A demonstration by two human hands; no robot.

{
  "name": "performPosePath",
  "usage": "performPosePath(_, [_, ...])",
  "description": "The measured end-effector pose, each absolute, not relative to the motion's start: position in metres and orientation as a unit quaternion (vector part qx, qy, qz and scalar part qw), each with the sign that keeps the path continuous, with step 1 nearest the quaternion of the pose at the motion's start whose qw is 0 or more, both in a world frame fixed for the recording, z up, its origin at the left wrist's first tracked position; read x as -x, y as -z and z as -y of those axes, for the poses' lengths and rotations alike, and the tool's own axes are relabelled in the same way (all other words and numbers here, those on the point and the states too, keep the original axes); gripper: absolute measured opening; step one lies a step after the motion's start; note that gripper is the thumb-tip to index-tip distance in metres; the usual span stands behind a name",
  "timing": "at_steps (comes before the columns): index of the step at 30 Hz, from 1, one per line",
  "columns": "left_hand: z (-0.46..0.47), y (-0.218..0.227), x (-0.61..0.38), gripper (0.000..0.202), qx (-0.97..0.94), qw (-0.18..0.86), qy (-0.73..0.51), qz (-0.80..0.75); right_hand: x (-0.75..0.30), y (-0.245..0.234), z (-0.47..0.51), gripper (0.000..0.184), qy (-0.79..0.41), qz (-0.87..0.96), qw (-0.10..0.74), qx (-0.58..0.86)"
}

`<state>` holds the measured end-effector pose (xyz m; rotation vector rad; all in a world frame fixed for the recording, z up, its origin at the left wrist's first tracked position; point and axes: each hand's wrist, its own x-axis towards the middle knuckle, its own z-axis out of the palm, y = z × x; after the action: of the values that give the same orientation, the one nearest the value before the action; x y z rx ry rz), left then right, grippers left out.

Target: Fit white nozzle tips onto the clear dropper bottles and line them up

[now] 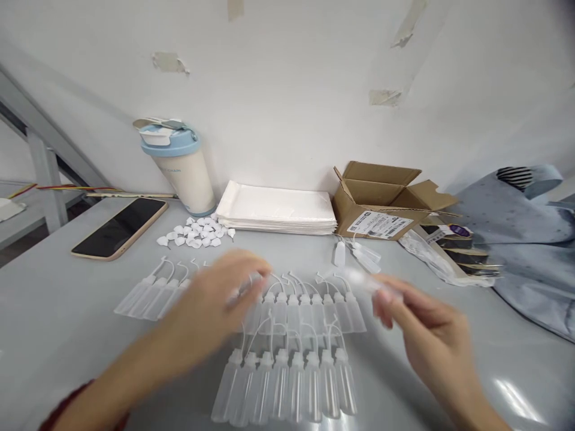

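My right hand [426, 329] is closed on a small translucent squeeze bottle [362, 280], which is blurred and tilted with its end pointing left. My left hand [224, 293] hovers above the middle of the table, smeared by motion. Its thumb and fingers come close together at the tips, and whether anything is between them does not show. Beneath and behind it runs a row of squeeze bottles [305, 314] with thin tethered caps, partly hidden by the hand. Nearer to me lies a second row of bottles [281, 383]. More bottles [153, 296] lie at the left.
Small white pieces [197, 232] form a pile before a cream tumbler [191, 179]. A phone [120, 227] lies at the left. White packets [276, 206] are stacked against the wall beside an open cardboard box [377, 197]. Loose bottles [366, 258] lie before it. Blue-grey cloth [530, 251] covers the right edge.
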<state>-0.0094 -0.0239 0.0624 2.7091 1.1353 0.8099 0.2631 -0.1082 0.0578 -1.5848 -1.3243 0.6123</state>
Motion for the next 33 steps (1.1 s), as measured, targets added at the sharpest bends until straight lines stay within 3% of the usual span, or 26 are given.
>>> performPosePath(3, [-0.019, -0.058, 0.049, 0.026, -0.822, -0.033, -0.264, -0.504, -0.282, -0.049, 0.094, 0.027, -0.177, 0.467, 0.5, 0.708])
performPosePath(9, [-0.063, -0.027, 0.085, 0.04, -0.777, -0.093, -0.227, -0.58, -0.303, -0.027, 0.073, 0.06, -0.129, 0.479, 0.38, 0.781])
performPosePath(15, [-0.063, -0.017, 0.081, 0.043, -0.813, -0.052, -0.228, -0.533, -0.31, -0.013, 0.065, 0.056, -0.036, 0.562, 0.316, 0.763])
performPosePath(20, [-0.062, -0.022, 0.081, 0.03, -0.822, -0.043, -0.238, -0.515, -0.306, -0.019, 0.065, 0.041, 0.008, 0.62, 0.344, 0.705])
performPosePath(27, [-0.048, -0.038, 0.071, 0.017, -0.811, -0.08, -0.237, -0.528, -0.288, -0.048, 0.084, 0.022, -0.245, 0.607, 0.243, 0.716])
performPosePath(33, [-0.032, -0.05, 0.057, 0.015, -0.819, -0.108, -0.279, -0.489, -0.283, -0.053, 0.09, 0.018, -0.3, 0.601, 0.145, 0.726])
